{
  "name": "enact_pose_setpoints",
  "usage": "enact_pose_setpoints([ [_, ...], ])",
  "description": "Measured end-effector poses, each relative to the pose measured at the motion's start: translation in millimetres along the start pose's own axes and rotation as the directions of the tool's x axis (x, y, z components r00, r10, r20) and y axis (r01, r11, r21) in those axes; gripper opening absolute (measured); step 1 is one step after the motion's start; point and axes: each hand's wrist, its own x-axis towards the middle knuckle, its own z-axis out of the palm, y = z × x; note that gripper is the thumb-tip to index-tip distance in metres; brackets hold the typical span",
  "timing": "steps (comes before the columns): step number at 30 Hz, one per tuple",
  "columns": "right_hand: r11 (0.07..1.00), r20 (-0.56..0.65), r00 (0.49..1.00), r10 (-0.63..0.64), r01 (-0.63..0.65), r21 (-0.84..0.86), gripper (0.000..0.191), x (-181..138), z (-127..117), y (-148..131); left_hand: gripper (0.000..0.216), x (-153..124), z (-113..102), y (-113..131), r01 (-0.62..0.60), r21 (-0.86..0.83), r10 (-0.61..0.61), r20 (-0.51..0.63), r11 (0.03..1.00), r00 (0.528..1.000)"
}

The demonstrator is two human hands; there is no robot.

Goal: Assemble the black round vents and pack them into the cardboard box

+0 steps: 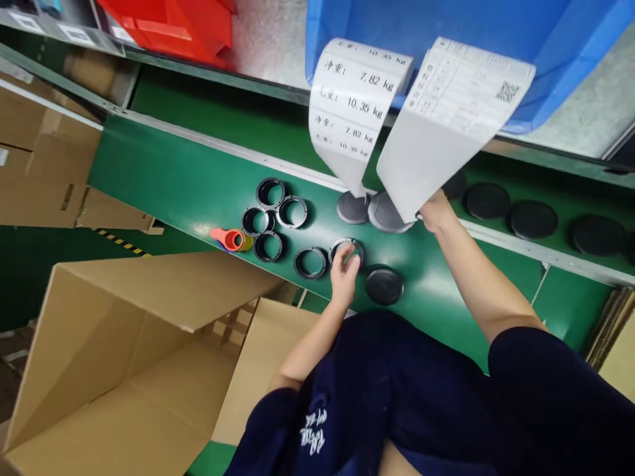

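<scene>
My left hand (344, 272) is at the near edge of a black ring (361, 254) on the green bench, its fingers curled over the rim. Beside it lies another black ring (310, 263), and several more rings (292, 211) are grouped further left. A black round cap (384, 285) lies to the right of that hand. My right hand (436, 210) reaches to the bench's back edge, its fingers mostly hidden behind a hanging white label (421, 152). Near it, two dark caps (389, 215) lie partly under the labels.
More black caps (533, 219) line the back strip at right. Red and yellow ring-shaped pieces (233, 240) lie at the bench's left edge. An open cardboard box (124, 370) stands front left. Above hang a blue bin (476, 20), a label strip (354, 99) and a red bin (173, 30).
</scene>
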Motion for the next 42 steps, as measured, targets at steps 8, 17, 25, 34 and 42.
enact_pose_setpoints([
  [8,0.895,0.122,0.942,-0.312,0.334,-0.295,0.054,-136.1,65.6,46.0,0.067,-42.6,7.5,18.0,0.515,-0.441,-0.377,0.364,0.735,0.851],
  [17,0.481,0.369,0.760,-0.534,0.633,-0.607,0.049,-179.3,74.5,62.6,0.062,-96.5,-18.3,10.6,0.336,-0.533,-0.193,0.306,0.777,0.932],
  [25,0.652,0.332,0.821,-0.464,0.570,-0.500,0.070,-189.2,93.7,64.7,0.068,-114.6,-34.6,12.0,0.351,-0.619,-0.188,0.314,0.703,0.931],
  [34,0.285,0.671,0.603,-0.430,0.797,-0.533,0.072,-208.8,111.7,96.4,0.066,-103.4,-54.9,-0.3,0.410,-0.622,-0.317,0.261,0.667,0.912],
  [42,0.288,0.553,0.809,-0.198,0.587,-0.756,0.108,-149.2,136.6,123.9,0.058,-75.4,-74.1,-23.6,0.462,-0.537,-0.412,0.221,0.705,0.884],
])
